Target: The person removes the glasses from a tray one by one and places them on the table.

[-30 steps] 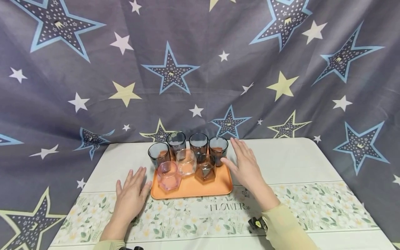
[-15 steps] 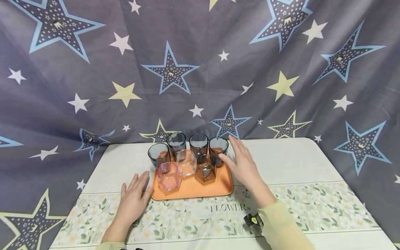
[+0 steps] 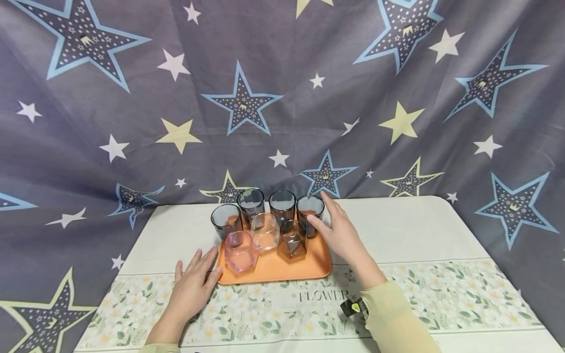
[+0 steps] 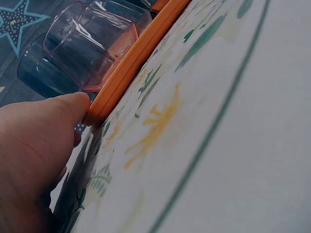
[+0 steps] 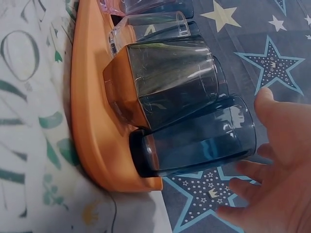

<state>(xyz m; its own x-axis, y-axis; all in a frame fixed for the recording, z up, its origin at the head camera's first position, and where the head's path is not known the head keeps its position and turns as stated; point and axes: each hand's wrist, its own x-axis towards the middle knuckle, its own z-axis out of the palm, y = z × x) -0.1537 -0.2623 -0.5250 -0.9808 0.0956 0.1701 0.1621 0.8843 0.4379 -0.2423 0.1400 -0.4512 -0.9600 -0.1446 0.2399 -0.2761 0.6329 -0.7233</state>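
An orange tray [image 3: 284, 271] bears several glasses. At its front stand a pink hexagonal glass [image 3: 240, 262], a clear glass [image 3: 264, 239] and a brown hexagonal glass [image 3: 292, 247]. Blue-grey tumblers [image 3: 226, 221] line the rear. My left hand [image 3: 194, 287] lies beside the tray's left end, fingers extended; in the left wrist view its thumb [image 4: 73, 104] is right at the tray rim. My right hand [image 3: 342, 236] is spread beside the rightmost blue tumbler [image 5: 199, 138], thumb in front and fingers behind it, holding nothing.
A white tablecloth [image 3: 410, 230] with a flowered band and the printed word FLOWER covers the table. Close behind the rear tumblers hangs a grey curtain [image 3: 282, 132] with stars. A black wrist strap [image 3: 354, 307] sits at the right sleeve.
My left hand has moved right, up to the tray's left end. My right hand has shifted slightly left, closer around the rightmost tumbler. The glasses keep their places on the tray.
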